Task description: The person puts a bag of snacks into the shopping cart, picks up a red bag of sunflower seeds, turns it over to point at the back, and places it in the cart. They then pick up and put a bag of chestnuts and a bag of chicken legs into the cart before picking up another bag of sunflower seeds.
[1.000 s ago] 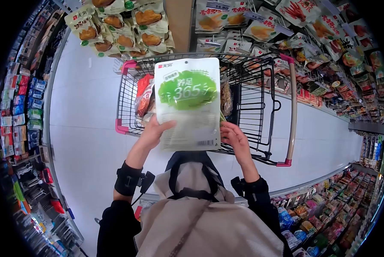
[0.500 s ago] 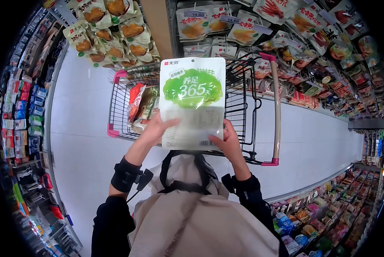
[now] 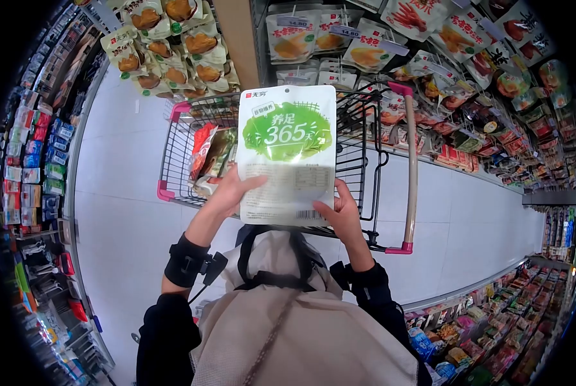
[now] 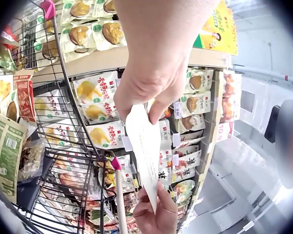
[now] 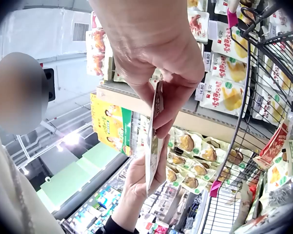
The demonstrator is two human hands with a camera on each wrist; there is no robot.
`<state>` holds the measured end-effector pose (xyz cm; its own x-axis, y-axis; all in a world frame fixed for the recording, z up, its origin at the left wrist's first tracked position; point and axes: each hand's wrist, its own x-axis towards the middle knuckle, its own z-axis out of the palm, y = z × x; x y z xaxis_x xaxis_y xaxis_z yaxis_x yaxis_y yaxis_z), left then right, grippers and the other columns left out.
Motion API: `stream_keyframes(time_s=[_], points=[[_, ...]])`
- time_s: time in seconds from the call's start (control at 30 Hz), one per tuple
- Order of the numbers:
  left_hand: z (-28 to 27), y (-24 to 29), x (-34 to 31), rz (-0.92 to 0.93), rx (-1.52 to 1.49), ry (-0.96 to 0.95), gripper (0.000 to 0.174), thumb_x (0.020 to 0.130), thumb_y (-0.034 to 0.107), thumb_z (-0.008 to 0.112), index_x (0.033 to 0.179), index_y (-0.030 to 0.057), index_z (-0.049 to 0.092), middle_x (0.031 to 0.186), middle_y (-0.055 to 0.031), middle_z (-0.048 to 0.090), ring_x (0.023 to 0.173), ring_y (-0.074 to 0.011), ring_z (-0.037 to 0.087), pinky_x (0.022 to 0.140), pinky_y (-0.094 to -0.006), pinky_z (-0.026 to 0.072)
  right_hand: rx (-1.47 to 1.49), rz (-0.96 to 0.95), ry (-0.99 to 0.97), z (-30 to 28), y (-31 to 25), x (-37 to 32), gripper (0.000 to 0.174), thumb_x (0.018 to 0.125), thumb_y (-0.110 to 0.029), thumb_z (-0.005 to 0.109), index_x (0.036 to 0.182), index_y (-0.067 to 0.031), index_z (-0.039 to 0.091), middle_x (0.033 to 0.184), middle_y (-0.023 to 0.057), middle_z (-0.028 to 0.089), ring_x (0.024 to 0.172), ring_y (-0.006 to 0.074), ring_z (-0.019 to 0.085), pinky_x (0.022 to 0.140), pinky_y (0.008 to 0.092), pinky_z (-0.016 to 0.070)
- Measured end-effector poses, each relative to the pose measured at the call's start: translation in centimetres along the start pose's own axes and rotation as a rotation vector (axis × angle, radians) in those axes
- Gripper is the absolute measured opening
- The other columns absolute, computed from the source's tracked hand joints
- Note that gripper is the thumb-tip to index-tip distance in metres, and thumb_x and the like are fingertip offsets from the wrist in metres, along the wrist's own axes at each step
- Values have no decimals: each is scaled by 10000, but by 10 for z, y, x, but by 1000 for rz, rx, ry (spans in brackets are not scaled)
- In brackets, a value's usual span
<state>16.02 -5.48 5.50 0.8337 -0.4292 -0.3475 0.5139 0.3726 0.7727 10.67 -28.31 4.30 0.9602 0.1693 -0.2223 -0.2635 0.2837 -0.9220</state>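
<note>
- Pouch status, head view?

- White pouch (image 3: 288, 154) is between the hands, printed face to camera. Left hand (image 3: 227, 193) pinches its left edge, thumb on front. Right hand (image 3: 341, 215) pinches the lower right edge, thumb beside the barcode (image 3: 308, 215).

- Step?

- My read: checking the label. Next move probably calls for a turn or a one-side release; either way one hand needs firm hold first. Shopping cart (image 3: 414, 167) is below and beyond the hands; red pack (image 3: 201, 145) in it, past the left hand.

- Text?

- Top: small red logo plus 无穷. Tag: 谷物喂养. On the green splash: 养足365天. Fine print above the right thumb too small. Price tag (image 3: 346, 31) ahead of the hands: 14.80.

- Left wrist view?

- Pouch nearly edge-on. Left hand has thumb and fingers on opposite faces; right hand pinches the far end. Face print unreadable from here. Pink sign (image 4: 225, 131) past the hands reads 10.9.

- Right wrist?

- Same pouch, edge-on, running from right hand to left hand. Right thumb and fingers squeeze its near end. Left hand on the far end; fingers partly hidden, can't tell how tight. More 14.80 tags beside the right hand; yellow board (image 5: 110, 124) beyond the pouch, lettering too blurred.
</note>
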Motion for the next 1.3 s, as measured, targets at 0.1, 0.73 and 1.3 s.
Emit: stream_keyframes(time_s=[0.1,0.73,1.3], points=[[-7,-3,2,-8,17,13,440,776,38,564,1170,-30,379,1088,-129,505,959,-186,525,797,-295,452,-8,-6,0,0,5,3,500,786,19,546,1213,-20,289,915,108,611,760,113,599,647,204,472],[-96,-22,66,132,1210,-503,462,715,154,645,1148,109,489,1101,-81,544,1002,-253,522,849,-311,420,101,-280,762,-58,56,-68,413,716,-2,611,1093,44,449,1049,101,535,927,181,528,815,295,412],[-209,-196,167,374,2055,-615,182,644,95,594,825,93,583,775,-68,589,753,-213,591,618,-321,462,-264,-250,1268,-13,58,-79,386,738,-62,630,1072,56,474,1024,95,538,877,157,519,809,277,392]])
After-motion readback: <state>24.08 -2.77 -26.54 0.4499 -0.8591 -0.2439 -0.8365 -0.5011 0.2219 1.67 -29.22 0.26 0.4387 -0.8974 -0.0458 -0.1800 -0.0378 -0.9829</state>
